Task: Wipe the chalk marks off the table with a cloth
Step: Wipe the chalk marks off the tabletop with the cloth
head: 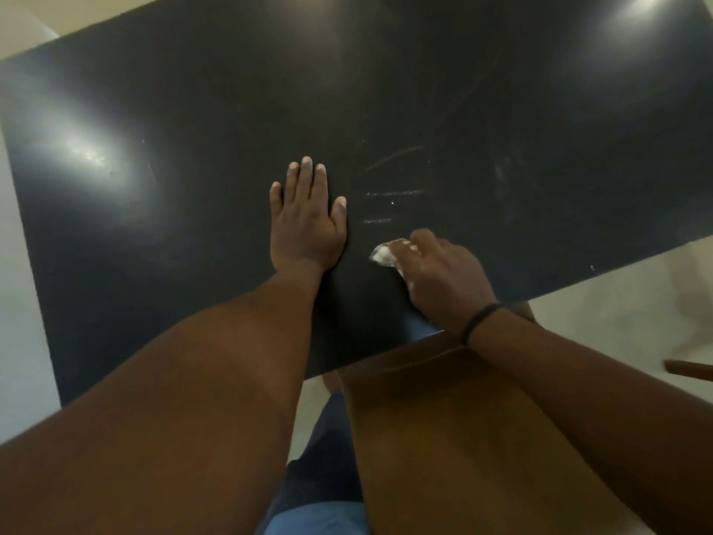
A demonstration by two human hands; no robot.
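White cloth (384,254) bunched below faint chalk marks (391,193).

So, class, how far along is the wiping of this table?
Done: faint smears suggest wiping further right. In hand: the right hand presses a white cloth on the table; the left hand lies flat. Left: chalk lines above the cloth.

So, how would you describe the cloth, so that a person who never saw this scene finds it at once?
Find the black table, then the right hand with a black wristband near its front edge. The cloth is the small white crumpled wad sticking out from under that hand's fingers, just below the faint chalk marks; the flat left hand holds nothing.
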